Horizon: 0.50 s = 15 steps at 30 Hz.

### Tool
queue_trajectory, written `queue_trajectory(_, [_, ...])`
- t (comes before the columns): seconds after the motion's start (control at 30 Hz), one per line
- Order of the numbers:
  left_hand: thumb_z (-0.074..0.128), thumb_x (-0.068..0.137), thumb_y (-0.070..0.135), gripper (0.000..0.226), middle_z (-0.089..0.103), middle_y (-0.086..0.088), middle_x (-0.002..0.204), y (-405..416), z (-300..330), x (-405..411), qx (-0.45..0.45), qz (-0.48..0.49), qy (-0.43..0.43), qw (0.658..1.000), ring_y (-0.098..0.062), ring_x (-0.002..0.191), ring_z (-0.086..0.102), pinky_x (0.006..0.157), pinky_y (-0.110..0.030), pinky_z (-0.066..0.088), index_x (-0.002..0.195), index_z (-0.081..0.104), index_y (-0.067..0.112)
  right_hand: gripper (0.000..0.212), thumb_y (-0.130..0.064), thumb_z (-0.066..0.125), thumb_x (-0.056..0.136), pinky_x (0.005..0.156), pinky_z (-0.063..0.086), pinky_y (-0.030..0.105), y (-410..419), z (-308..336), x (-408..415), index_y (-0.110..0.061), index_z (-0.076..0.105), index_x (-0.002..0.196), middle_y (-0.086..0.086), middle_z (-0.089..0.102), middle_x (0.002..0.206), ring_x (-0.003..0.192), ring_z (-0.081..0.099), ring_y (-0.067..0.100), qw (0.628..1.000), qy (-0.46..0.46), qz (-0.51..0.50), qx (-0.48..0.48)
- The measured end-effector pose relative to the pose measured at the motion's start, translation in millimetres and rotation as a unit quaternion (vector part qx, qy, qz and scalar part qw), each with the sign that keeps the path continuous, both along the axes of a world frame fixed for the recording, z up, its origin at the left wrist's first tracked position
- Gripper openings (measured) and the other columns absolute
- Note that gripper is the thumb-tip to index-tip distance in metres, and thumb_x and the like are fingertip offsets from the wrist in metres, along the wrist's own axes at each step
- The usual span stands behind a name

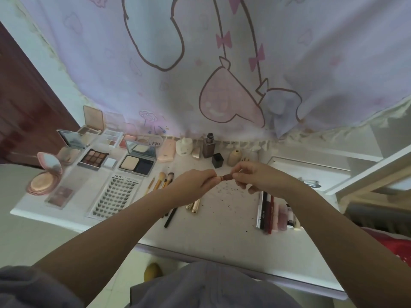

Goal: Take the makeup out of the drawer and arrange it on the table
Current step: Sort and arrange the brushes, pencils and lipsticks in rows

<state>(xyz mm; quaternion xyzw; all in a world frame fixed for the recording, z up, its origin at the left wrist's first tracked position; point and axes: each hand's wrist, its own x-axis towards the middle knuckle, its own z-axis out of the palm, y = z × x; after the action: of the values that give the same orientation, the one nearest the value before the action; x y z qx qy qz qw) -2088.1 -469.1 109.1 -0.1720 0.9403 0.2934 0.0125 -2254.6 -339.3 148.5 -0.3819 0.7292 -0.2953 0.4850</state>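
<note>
Both your left hand (195, 181) and right hand (255, 176) gripped what looked like a small brown lipstick (225, 177) above the white table (222, 218), near the curtain (200, 63).

table (224, 221): smooth white top, faint sheen, speckled with dark crumbs
curtain (222, 63): thin printed cloth, matt, frilled hem
round compact (43, 174): glossy pink plastic, mirrored lid
powder compact (138, 160): glossy case, mirror inside lid, matt powder pan
gold tubes (195, 205): shiny metallic finish
lash tray (115, 196): clear glossy plastic
door (24, 112): dark polished wood
</note>
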Motion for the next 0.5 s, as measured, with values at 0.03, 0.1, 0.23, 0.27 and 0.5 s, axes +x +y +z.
queue_trajectory(0.03, [0.034, 0.098, 0.042, 0.027, 0.05, 0.006, 0.064, -0.6, -0.2, -0.4, 0.002, 0.0, -0.001, 1.0, -0.009, 0.054, 0.046, 0.049, -0.021, 0.033, 0.091, 0.051, 0.023, 0.007, -0.026, 0.056, 0.093, 0.059, 0.047, 0.018, 0.3, 1.1, -1.9, -0.022, 0.062, 0.097, -0.009, 0.063, 0.075, 0.068, 0.058, 0.005, 1.0, -0.006, -0.002, 0.0])
queue_trajectory(0.1, [0.034, 0.098, 0.042, 0.026, 0.05, 0.007, 0.063, -1.2, -0.2, -1.6, 0.001, -0.001, -0.002, 1.0, -0.01, 0.053, 0.046, 0.05, -0.021, 0.033, 0.091, 0.05, 0.023, 0.019, -0.035, 0.055, 0.093, 0.059, 0.046, 0.018, 1.0, 3.4, -3.9, -0.021, 0.063, 0.101, -0.009, 0.066, 0.077, 0.068, 0.059, 0.004, 1.0, -0.014, 0.005, 0.017])
queue_trajectory(0.23, [0.033, 0.098, 0.042, 0.028, 0.048, 0.006, 0.062, -0.7, 0.3, -6.0, -0.016, -0.016, -0.008, 1.0, -0.011, 0.054, 0.046, 0.05, -0.023, 0.033, 0.093, 0.051, 0.021, 0.034, -0.04, 0.044, 0.097, 0.054, 0.039, 0.017, 2.0, 2.0, -6.8, -0.014, 0.066, 0.095, -0.009, 0.057, 0.061, 0.055, 0.048, 0.005, 0.999, -0.014, 0.008, 0.031])
queue_trajectory(0.27, [0.033, 0.098, 0.042, 0.028, 0.048, 0.006, 0.062, -0.8, 0.2, -6.8, -0.017, -0.02, -0.009, 1.0, -0.012, 0.055, 0.046, 0.05, -0.023, 0.033, 0.094, 0.05, 0.021, 0.027, -0.034, 0.047, 0.097, 0.055, 0.039, 0.018, 2.7, 1.1, -8.2, -0.015, 0.065, 0.096, -0.01, 0.057, 0.063, 0.057, 0.048, 0.005, 1.0, -0.014, 0.011, 0.026])
queue_trajectory(0.5, [0.033, 0.098, 0.043, 0.027, 0.049, 0.006, 0.061, -3.0, -5.4, -8.1, -0.009, -0.027, -0.013, 1.0, -0.012, 0.055, 0.047, 0.051, -0.025, 0.035, 0.091, 0.049, 0.024, 0.022, -0.033, 0.049, 0.097, 0.052, 0.039, 0.015, 8.4, -4.8, -14.4, -0.019, 0.066, 0.091, -0.009, 0.06, 0.066, 0.057, 0.05, 0.002, 0.999, -0.037, -0.006, 0.03])
